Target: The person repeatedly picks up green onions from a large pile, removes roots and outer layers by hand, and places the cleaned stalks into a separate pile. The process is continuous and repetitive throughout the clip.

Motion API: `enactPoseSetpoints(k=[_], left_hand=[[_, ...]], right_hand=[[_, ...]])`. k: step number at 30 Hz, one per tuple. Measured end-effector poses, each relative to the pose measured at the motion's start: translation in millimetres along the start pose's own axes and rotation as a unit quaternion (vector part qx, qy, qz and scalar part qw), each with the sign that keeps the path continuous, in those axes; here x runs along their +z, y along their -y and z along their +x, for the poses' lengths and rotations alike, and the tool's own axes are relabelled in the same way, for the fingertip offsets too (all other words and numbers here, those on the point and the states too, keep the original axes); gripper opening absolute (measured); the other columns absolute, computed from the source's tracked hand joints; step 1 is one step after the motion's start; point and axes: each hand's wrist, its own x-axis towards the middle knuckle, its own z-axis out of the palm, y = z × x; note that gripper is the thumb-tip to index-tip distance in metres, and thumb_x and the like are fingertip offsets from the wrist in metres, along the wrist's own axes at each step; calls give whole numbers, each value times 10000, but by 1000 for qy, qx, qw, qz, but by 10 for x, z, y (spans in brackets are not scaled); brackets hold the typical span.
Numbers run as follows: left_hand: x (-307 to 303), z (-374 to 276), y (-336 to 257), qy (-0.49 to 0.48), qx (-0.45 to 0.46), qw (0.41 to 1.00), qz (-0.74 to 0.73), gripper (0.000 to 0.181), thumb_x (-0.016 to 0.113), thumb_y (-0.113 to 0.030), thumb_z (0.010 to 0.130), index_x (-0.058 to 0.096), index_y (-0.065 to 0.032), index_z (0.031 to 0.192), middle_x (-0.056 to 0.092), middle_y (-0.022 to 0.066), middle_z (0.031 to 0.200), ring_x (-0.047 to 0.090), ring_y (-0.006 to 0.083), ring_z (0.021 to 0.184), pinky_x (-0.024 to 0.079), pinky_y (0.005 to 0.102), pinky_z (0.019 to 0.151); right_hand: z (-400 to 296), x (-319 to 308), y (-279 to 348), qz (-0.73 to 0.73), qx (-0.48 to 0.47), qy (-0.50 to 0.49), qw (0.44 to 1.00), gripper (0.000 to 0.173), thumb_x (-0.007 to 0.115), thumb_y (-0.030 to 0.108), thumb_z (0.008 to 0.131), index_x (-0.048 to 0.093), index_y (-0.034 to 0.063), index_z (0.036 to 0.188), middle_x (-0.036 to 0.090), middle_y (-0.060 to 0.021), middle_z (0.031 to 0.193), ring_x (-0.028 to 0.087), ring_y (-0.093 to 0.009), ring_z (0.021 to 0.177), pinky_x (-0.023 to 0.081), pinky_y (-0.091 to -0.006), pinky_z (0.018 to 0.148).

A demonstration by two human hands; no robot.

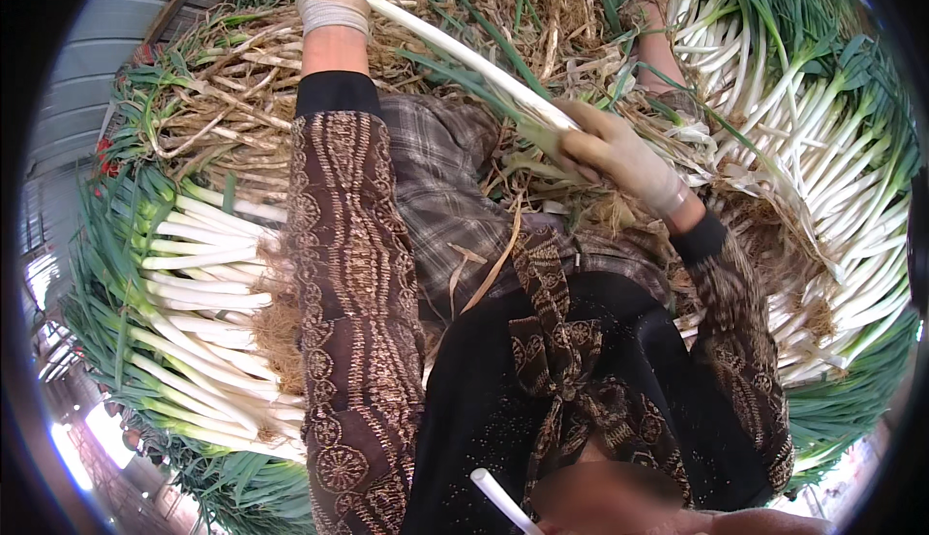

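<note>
A long green onion [464, 49] with a white stalk slants across the upper middle of the view. My left hand [334, 2], in a pale glove with a knitted cuff, is closed around it near its green leaves at the top left. Lower and to the right, my right hand [613, 154], in a worn glove, has its fingers around the other end of the stalk and some loose green leaf [537, 136]. The root end is hidden by the right hand. Dry husks lie beneath the stalk.
Cleaned green onions [210, 295] are heaped at the left, roots inward. Another large heap [849, 201] curves along the right. Untrimmed dry-skinned stalks [232, 92] lie at the upper left. Peeled leaves and husks [551, 20] cover the upper middle. A corrugated metal wall [94, 49] stands at the left.
</note>
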Motion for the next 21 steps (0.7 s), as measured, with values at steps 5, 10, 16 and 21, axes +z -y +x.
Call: enactPoseSetpoints(k=[5,10,16,21], left_hand=[[561,-277,255,-188,37,981,33,289,457,-259,1057,466,-55,851,481,33,669,350,121,461,276,281,370],[566,-418,-74,-218,67,973,21,190,504,-126,1016,431,-35,866,473,72,691,365,128,482,288,263,377],[1218,-794,6,-185,202,951,144,179,528,-145,1027,521,27,1077,505,78,774,393,114,560,347,260,445],[1552,-704,247,0,131,977,167,324,519,-220,1049,512,63,1208,487,56,827,350,96,580,289,238,468]], right_hand=[[-1030,-516,-997,-409,-120,-128,896,195,600,146,974,633,31,1129,656,-148,905,653,-225,759,523,-328,654],[-1851,-959,-1616,-301,92,-329,890,176,615,111,984,667,20,1126,700,-100,846,622,-147,741,523,-317,663],[-1939,-1352,-1524,-215,61,-455,862,272,588,143,1004,642,3,1231,704,-109,1040,664,-177,930,535,-322,837],[-251,-1137,-780,-452,-206,-127,858,414,660,295,893,644,-6,1175,665,-204,1092,661,-301,968,519,-395,872]])
